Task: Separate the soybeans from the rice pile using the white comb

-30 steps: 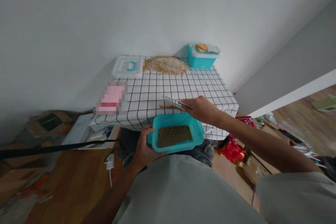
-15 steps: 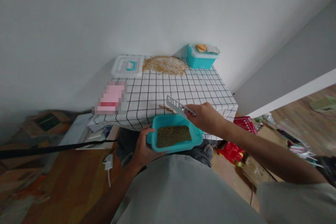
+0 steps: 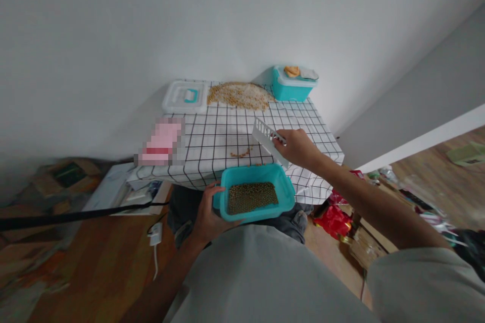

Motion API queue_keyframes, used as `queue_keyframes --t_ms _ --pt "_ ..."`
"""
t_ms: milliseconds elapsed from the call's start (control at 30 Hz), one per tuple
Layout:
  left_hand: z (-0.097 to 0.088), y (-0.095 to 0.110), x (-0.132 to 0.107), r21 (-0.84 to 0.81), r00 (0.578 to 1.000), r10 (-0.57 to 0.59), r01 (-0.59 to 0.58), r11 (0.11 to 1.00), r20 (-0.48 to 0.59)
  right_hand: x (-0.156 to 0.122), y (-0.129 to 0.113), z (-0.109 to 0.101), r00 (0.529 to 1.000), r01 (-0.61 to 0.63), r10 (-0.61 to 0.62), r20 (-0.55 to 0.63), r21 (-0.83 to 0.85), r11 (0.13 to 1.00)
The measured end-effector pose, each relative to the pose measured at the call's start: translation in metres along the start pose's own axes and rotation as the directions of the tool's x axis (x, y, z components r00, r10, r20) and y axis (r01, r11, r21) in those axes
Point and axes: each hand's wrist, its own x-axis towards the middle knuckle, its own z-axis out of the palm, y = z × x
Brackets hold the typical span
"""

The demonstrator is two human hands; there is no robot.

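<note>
Head view: your left hand [image 3: 210, 217] gripped the left end of an open teal container [image 3: 250, 216], lower center of frame, fingers at its rim and thumb side along the near edge. Container sat at the near edge of the table [image 3: 212, 133], in front of your shirt; couldn't tell what carried its weight. Inside: a layer of small greenish-brown beans [image 3: 252, 197], with teal bottom showing on the right.

Your right hand [image 3: 297, 146], right of center, was closed around one end of a white slotted tool [image 3: 263, 139]. Tool was tilted, far end up and toward frame left, above the cloth and behind the container's right half. Couldn't tell whether its lower edge touched anything.

Just beyond the container, a short curved row of tan beans [image 3: 241, 154] lay on the black-and-white grid cloth. Bigger spread of tan beans [image 3: 240, 96] sat at upper center against the wall. Left of that, a clear lid [image 3: 176, 96] with a teal handle lay flat; right of it stood a lidded teal box [image 3: 291, 93] with an orange-tan item [image 3: 291, 71] and a grey one on top. Pink item [image 3: 162, 139], pixelated, was at the table's left edge. Red bag [image 3: 335, 220] was on the floor, lower right.
</note>
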Motion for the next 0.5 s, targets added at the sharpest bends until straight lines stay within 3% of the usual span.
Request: queue_keyframes --t_ms 500 --pt "-0.002 -0.002 -0.001 0.028 1.000 -0.005 0.005 1.000 0.004 -0.011 -0.024 0.009 0.999 0.031 -0.028 0.037 -0.082 0.996"
